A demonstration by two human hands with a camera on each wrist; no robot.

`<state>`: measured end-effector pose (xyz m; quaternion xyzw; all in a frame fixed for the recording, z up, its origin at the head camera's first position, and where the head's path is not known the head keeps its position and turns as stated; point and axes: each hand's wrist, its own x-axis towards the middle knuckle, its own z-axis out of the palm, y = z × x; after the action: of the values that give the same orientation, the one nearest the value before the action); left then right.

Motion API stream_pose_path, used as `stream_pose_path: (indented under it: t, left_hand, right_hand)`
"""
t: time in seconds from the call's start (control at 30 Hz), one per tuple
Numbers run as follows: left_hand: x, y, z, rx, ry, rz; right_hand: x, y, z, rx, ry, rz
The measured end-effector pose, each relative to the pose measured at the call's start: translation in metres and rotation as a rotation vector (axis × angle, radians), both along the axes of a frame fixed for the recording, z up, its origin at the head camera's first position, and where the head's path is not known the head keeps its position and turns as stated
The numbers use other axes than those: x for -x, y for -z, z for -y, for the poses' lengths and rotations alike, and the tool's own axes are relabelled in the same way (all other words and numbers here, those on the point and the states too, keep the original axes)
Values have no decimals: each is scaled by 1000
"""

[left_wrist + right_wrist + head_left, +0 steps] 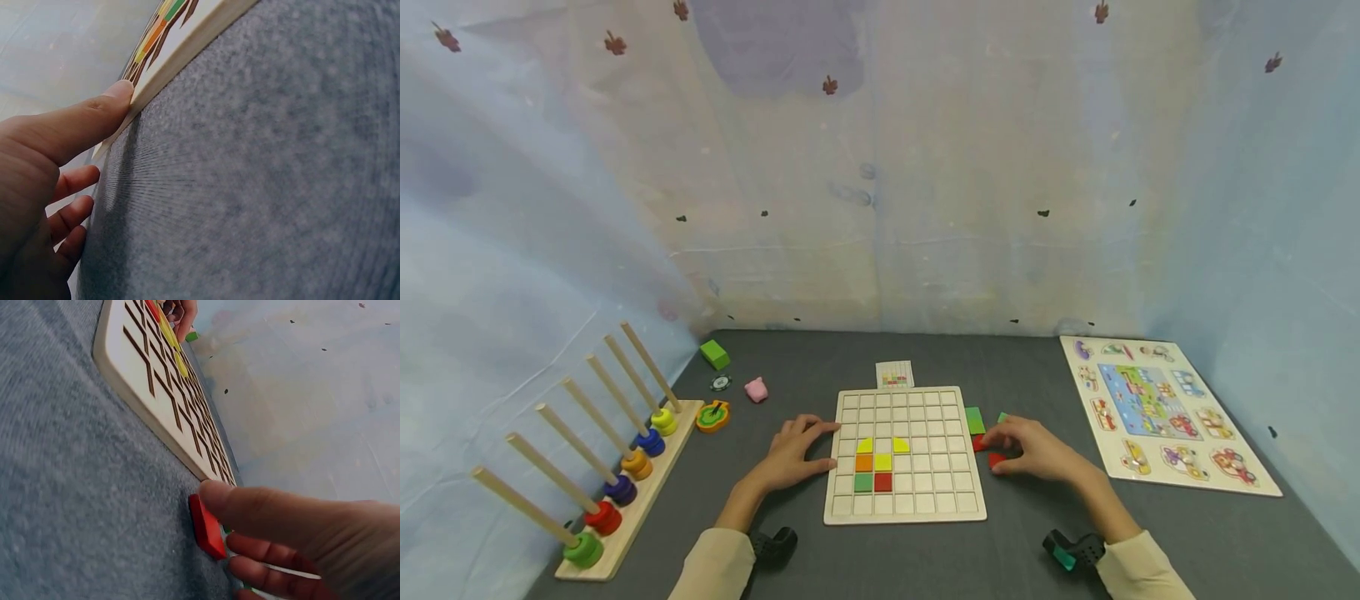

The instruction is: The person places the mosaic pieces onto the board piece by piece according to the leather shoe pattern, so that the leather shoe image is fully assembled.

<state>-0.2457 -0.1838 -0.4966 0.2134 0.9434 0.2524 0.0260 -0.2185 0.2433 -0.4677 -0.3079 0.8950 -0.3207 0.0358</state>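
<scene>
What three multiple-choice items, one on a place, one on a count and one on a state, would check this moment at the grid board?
1. Where does the peg rack with rings stand?
A. left of the grid board
B. right of the grid board
C. on the picture puzzle

2. How many coloured tiles lie in the grid board?
A. two
B. six
C. ten

3. What is the right hand doing?
A. lying flat on the picture puzzle
B. holding a ring
C. touching a red tile

Answers:
1. A: the rack lines the table's left edge, while the picture puzzle lies at the right.
2. B: two yellow, then orange and yellow, then green and red.
3. C: the right wrist view shows the thumb against the red tile beside the board, while the left hand rests against the board's left edge.
</scene>
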Motion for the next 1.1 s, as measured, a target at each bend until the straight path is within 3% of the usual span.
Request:
stream_pose_path:
  t: [0.23, 0.53, 1.1]
  left_hand:
    - [0, -1, 0, -2, -1, -2]
    - [0, 0, 0, -2, 2, -5]
    - [-1, -3, 0, -2, 10, 3]
  right_hand:
    - [1, 0, -5, 5, -39, 31]
    - [2, 2, 6, 18, -43, -48]
    - [-1, 5, 93, 112, -244, -118]
